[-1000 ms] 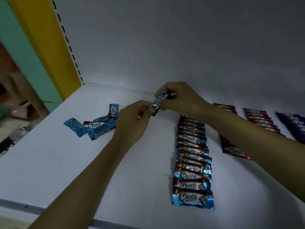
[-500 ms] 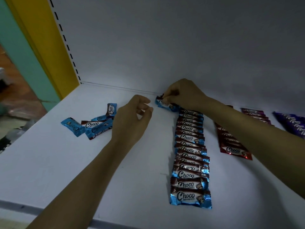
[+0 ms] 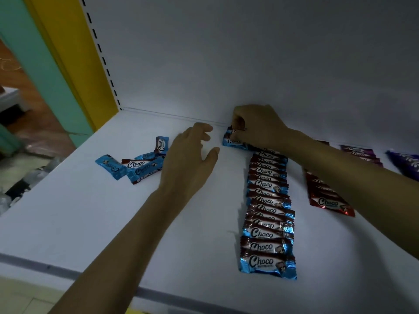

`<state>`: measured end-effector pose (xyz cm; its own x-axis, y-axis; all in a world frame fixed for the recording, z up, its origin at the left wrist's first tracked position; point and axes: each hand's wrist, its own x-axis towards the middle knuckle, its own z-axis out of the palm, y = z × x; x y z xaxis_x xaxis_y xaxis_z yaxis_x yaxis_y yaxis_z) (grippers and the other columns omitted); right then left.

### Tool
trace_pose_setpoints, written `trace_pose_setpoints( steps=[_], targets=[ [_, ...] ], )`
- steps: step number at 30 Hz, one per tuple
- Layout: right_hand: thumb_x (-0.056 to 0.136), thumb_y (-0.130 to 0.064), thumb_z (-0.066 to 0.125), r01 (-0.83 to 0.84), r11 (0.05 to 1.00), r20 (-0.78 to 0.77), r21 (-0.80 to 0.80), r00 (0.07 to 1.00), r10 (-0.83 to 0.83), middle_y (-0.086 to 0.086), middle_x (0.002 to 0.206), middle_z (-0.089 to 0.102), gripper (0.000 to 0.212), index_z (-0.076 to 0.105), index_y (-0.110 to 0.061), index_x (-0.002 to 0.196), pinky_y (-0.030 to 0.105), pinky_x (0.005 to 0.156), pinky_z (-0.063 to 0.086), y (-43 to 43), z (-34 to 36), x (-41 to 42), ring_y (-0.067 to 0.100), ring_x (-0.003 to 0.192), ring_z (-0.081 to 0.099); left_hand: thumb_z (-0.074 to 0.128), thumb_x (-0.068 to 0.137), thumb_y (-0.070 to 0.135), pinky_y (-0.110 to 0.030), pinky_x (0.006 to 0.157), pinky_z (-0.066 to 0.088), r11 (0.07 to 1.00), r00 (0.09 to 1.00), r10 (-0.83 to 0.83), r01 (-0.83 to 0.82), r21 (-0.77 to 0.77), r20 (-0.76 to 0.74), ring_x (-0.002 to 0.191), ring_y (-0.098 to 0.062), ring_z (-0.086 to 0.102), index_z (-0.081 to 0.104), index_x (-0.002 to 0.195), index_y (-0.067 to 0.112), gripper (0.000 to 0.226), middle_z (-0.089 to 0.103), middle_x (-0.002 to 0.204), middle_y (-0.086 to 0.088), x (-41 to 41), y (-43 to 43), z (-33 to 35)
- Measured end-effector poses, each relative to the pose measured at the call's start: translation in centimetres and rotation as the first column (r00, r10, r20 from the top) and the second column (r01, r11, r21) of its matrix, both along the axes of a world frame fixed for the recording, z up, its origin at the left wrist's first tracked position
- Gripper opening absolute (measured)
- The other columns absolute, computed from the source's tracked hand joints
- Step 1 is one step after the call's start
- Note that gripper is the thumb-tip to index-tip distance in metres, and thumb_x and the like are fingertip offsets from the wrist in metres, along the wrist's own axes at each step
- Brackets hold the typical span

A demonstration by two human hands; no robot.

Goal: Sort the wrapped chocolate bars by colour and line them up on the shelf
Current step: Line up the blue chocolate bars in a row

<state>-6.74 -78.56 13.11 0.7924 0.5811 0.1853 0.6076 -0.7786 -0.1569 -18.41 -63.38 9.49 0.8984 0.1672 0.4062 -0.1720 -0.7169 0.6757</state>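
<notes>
A long overlapping row of blue-wrapped Choco bars [image 3: 267, 214] runs from the shelf's front toward the back wall. At its far end my right hand [image 3: 256, 128] pinches a blue bar [image 3: 230, 141] that lies on the shelf [image 3: 90, 223] against the row. My left hand [image 3: 190, 159] hovers empty with fingers relaxed, between that bar and a loose heap of several blue bars [image 3: 136, 165] on the left. A row of red bars [image 3: 326, 196] lies to the right, partly under my right forearm. Purple bars [image 3: 360, 154] lie further right.
The white back wall [image 3: 249, 64] stands right behind the far end of the rows. A yellow upright [image 3: 74, 53] and teal panel [image 3: 34, 53] close the left side. A darker violet pack [image 3: 405, 164] sits at the right edge. The shelf's front lip [image 3: 56, 268] runs below my arms.
Both hands held the blue bar in the air a second ago. My left hand let go and drew back left, while my right hand lowered the bar onto the shelf at the row's far end.
</notes>
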Motion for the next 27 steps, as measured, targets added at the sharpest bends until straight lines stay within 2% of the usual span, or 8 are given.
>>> trace_pose_setpoints(
  steps=[2,4,8,11,14,18,22,27],
  targets=[
    [0.086,-0.021,0.065,-0.058,0.994,-0.064,0.087,0.996,0.064,-0.001,0.09,0.058,0.012,0.057,-0.015,0.092,0.025,0.063,0.037,1.4,0.5,-0.6,0.014,0.08,0.053,0.062,0.088,0.043,-0.039,0.098,0.041,0.937,0.992,0.102,-0.072,0.342,-0.068,0.125,-0.023,0.044,0.04,0.14,0.021,0.061,0.046,0.139,-0.004,-0.5,0.9,0.8],
    [0.09,-0.019,0.062,-0.113,0.979,-0.167,0.168,0.976,0.141,0.0,0.095,0.058,0.016,0.061,-0.012,0.104,0.024,0.067,0.042,3.6,0.9,-1.4,0.011,0.081,0.051,0.056,0.085,0.059,-0.05,0.109,0.028,0.838,0.949,0.267,-0.142,0.528,-0.169,0.142,-0.034,0.021,0.023,0.149,0.023,0.081,0.019,0.157,-0.01,-1.2,2.6,1.2],
    [0.095,-0.027,0.054,-0.165,0.982,-0.326,0.097,0.927,0.188,0.006,0.119,0.053,0.041,0.048,-0.012,0.132,0.02,0.081,0.038,8.1,0.4,-2.6,0.015,0.102,0.049,0.042,0.076,0.079,-0.058,0.114,0.013,0.835,0.777,0.467,-0.231,0.499,-0.422,0.145,-0.044,0.0,0.005,0.152,0.027,0.099,-0.006,0.16,-0.015,-2.8,6.5,0.2],
    [0.094,-0.029,0.056,-0.118,0.993,-0.374,0.017,0.92,0.116,0.013,0.127,0.057,0.044,0.054,-0.001,0.128,0.028,0.089,0.045,10.8,-0.8,-2.7,0.025,0.111,0.055,0.044,0.076,0.076,-0.05,0.116,0.014,0.871,0.818,0.423,-0.25,0.422,-0.39,0.145,-0.041,0.008,0.01,0.153,0.017,0.103,0.008,0.158,-0.022,-3.1,7.4,-1.2],
    [0.088,-0.014,0.06,-0.077,0.981,-0.465,0.175,0.872,0.152,0.013,0.104,0.068,0.023,0.07,-0.002,0.106,0.025,0.067,0.049,12.2,-1.3,-3.2,0.021,0.088,0.061,0.063,0.081,0.056,-0.041,0.112,0.026,0.941,0.926,0.266,-0.189,0.281,-0.268,0.141,-0.033,0.026,0.027,0.149,0.009,0.09,0.027,0.154,-0.019,-2.5,7.4,-1.5],
    [0.087,-0.005,0.06,0.021,0.941,-0.661,0.339,0.717,0.223,0.014,0.09,0.068,0.017,0.072,-0.001,0.098,0.023,0.064,0.05,12.0,-0.6,-3.9,0.018,0.076,0.061,0.065,0.085,0.048,-0.041,0.085,0.045,0.927,0.975,0.173,-0.114,0.358,-0.136,0.106,-0.034,0.055,0.058,0.121,0.015,0.05,0.064,0.114,-0.009,-1.2,8.4,-1.6],
    [0.088,-0.009,0.063,0.084,0.91,-0.695,0.406,0.675,0.248,0.012,0.096,0.07,0.016,0.071,-0.005,0.101,0.023,0.068,0.054,10.5,-0.2,-3.8,0.012,0.074,0.064,0.064,0.089,0.031,-0.03,0.071,0.04,0.886,0.99,0.128,-0.142,0.442,0.061,0.083,-0.032,0.061,0.065,0.112,0.013,0.028,0.07,0.094,-0.008,-1.1,8.6,-1.8],
    [0.092,-0.016,0.06,0.128,0.891,-0.672,0.435,0.705,0.227,0.008,0.094,0.07,0.015,0.069,-0.007,0.1,0.02,0.064,0.053,8.5,-0.4,-3.8,0.011,0.071,0.064,0.064,0.086,0.013,-0.039,0.065,0.052,0.831,0.985,0.119,-0.169,0.53,0.129,0.077,-0.037,0.063,0.067,0.1,0.009,0.015,0.068,0.087,-0.012,-0.4,9.1,-1.2]
  ],
)
